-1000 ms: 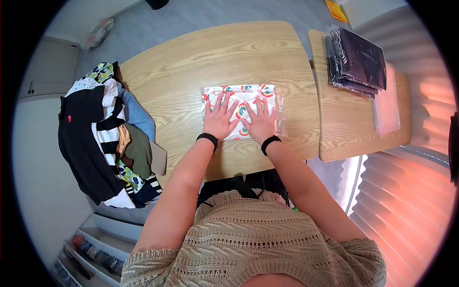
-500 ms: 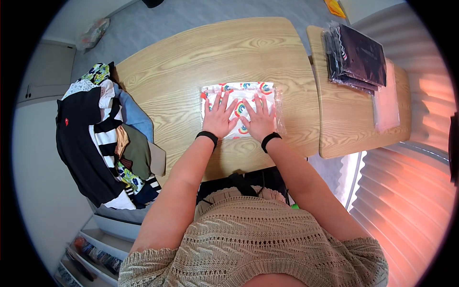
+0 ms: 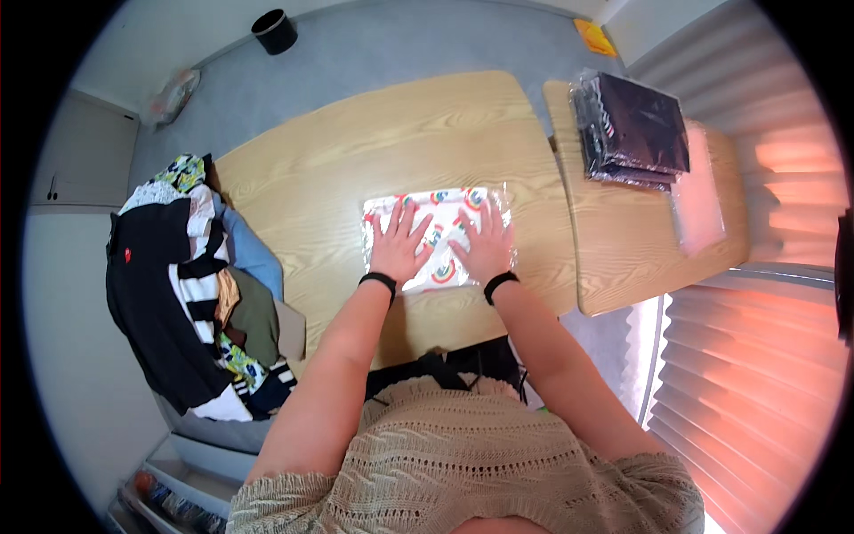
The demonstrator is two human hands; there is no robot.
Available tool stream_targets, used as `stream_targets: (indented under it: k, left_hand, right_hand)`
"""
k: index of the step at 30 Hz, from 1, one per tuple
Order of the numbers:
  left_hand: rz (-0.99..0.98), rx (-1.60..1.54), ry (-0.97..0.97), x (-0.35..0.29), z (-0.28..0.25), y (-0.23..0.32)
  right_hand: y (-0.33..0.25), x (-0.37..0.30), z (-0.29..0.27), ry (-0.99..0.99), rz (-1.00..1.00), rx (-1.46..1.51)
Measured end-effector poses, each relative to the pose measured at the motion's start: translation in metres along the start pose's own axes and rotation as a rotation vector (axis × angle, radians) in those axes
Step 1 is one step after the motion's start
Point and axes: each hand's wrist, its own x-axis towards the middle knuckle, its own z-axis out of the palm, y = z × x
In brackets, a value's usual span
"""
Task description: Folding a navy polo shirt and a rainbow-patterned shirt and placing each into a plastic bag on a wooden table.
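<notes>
A white folded garment with rainbow prints [image 3: 442, 269] lies flat on the wooden table [image 3: 374, 133] inside a clear plastic bag [image 3: 504, 198]. My left hand [image 3: 398, 248] rests palm down on its left part, fingers spread. On the right part my right hand [image 3: 484, 246] presses flat too, its fingers apart. Both hands touch the bag from above and hide some of the print beneath. Neither hand grips anything.
Loose clothes, with a black garment [image 3: 151, 294] on top, are heaped at the left. A side table [image 3: 623, 267] at the right bears dark bagged garments [image 3: 645, 125] and a clear bag [image 3: 696, 196]. A black bin [image 3: 275, 33] stands on the far floor.
The view has tilted, so the table sits lower and the bin shows fully. My hands have slid slightly on the bag and stay flat, with a little more space between them.
</notes>
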Motion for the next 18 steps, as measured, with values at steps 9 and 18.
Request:
stream_targets:
  k: [9,18]
  left_hand:
    - [0.016,-0.015,-0.017,-0.0012,0.0048,-0.0024]
    - [0.01,-0.026,-0.015,0.0053,0.0038,-0.002]
  right_hand:
    - [0.0016,-0.0001,0.0066,-0.097,0.013,0.077]
    - [0.0012,0.0049,0.0039,-0.15,0.034,0.065]
